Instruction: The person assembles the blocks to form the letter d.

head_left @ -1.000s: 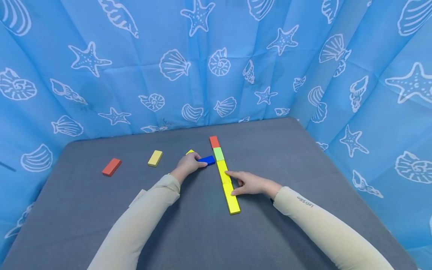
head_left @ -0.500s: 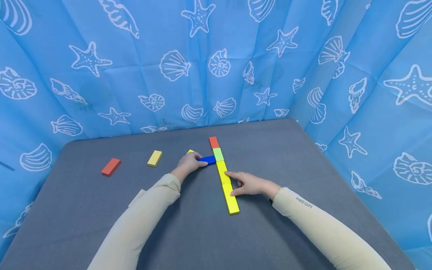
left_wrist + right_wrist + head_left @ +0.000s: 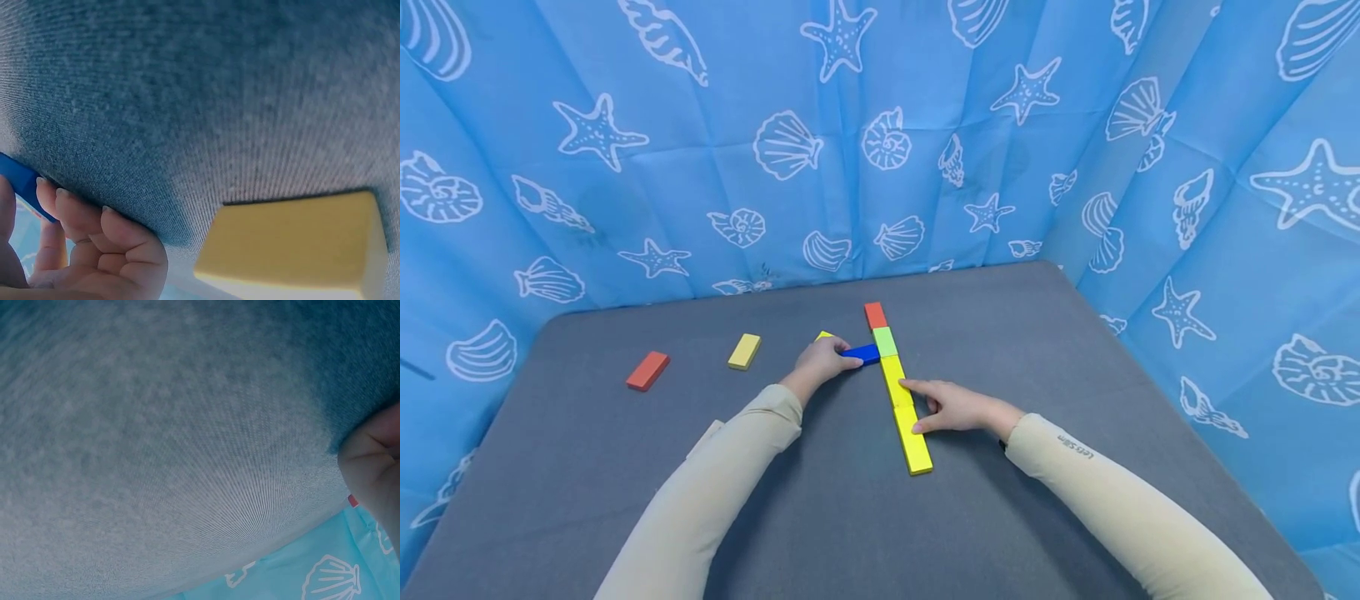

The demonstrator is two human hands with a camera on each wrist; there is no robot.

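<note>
My left hand [image 3: 822,360] pinches a blue block [image 3: 862,355] between thumb and fingers. The block lies crosswise, its right end at the left side of a line of blocks, near where green and yellow meet. From far to near the line holds a red block [image 3: 876,315], a light green block [image 3: 885,342] and two bright yellow blocks, the farther yellow block [image 3: 893,375] and the nearer yellow block [image 3: 914,450]. My right hand [image 3: 958,407] touches them from the right, index finger on the farther yellow block and thumb on the nearer one.
A red block [image 3: 647,371] and a pale yellow block [image 3: 744,352] lie to the left. Another yellow block [image 3: 823,335] is mostly hidden behind my left hand. A pale block [image 3: 706,435] shows partly behind the left sleeve. A blue curtain [image 3: 850,192] borders the grey table [image 3: 1000,333].
The blue block has shifted slightly right, closing the small gap to the line of blocks. My right hand keeps its place on the yellow blocks.
</note>
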